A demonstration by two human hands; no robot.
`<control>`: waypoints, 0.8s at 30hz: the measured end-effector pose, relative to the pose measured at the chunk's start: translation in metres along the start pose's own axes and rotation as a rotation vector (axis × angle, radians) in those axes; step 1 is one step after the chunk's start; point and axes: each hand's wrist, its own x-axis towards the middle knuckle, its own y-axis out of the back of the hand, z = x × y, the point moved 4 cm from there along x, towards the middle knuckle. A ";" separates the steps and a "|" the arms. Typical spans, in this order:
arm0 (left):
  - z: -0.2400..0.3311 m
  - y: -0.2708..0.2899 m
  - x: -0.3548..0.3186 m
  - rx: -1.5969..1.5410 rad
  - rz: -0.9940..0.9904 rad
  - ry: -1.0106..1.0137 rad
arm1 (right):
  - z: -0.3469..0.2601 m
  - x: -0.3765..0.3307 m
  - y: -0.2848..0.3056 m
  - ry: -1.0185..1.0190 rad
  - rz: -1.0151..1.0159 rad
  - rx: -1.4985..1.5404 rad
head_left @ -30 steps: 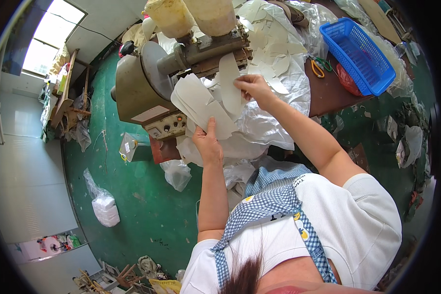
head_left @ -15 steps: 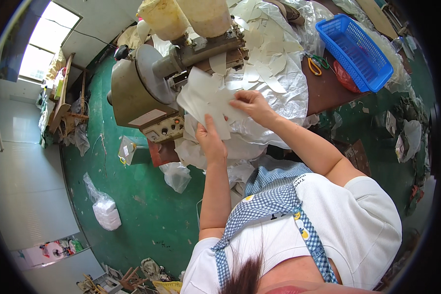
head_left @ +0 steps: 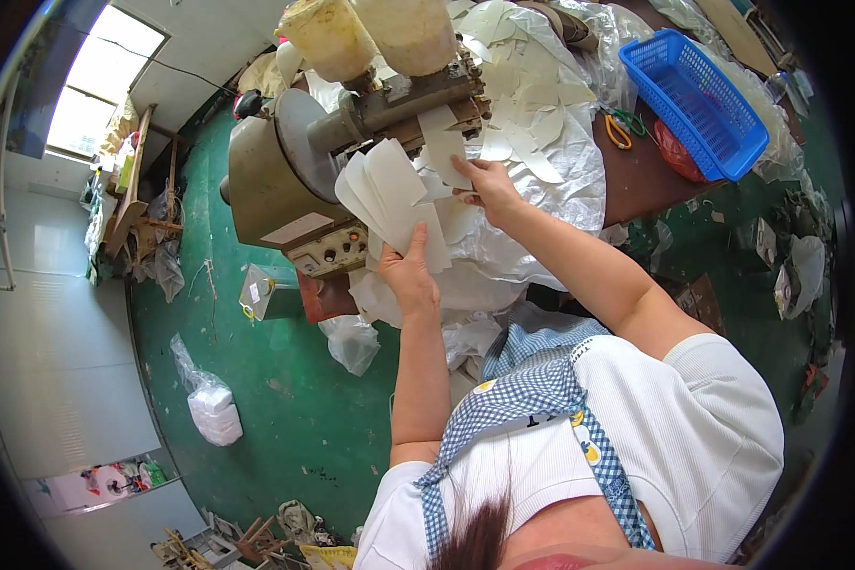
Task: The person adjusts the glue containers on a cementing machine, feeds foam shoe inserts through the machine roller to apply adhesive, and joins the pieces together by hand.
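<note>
My left hand (head_left: 409,274) grips a fanned stack of white cut pieces (head_left: 387,198) with rounded ends, its thumb lying on top. To the right of the stack, my right hand (head_left: 491,190) pinches the lower end of a single white piece (head_left: 441,144). The upper end of that piece lies against the rollers of an olive-brown machine (head_left: 269,180). Below my right hand's fingers, more white material shows, but I cannot tell whether they hold it. The stack is in front of the machine's control panel (head_left: 330,253).
Two stained, yellowish containers (head_left: 404,33) stand on the machine. Loose white pieces (head_left: 527,90) are heaped on plastic sheeting behind. To the right are orange-handled scissors (head_left: 617,133) and a blue basket (head_left: 698,104). A clear bag (head_left: 349,344) hangs near the machine's base.
My right hand has moved off the stack, up to the single piece at the rollers. The stack in my left hand is now more evenly fanned.
</note>
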 end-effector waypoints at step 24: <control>-0.006 0.014 -0.006 -0.096 0.023 -0.038 | -0.012 0.034 0.019 0.086 -0.100 -0.023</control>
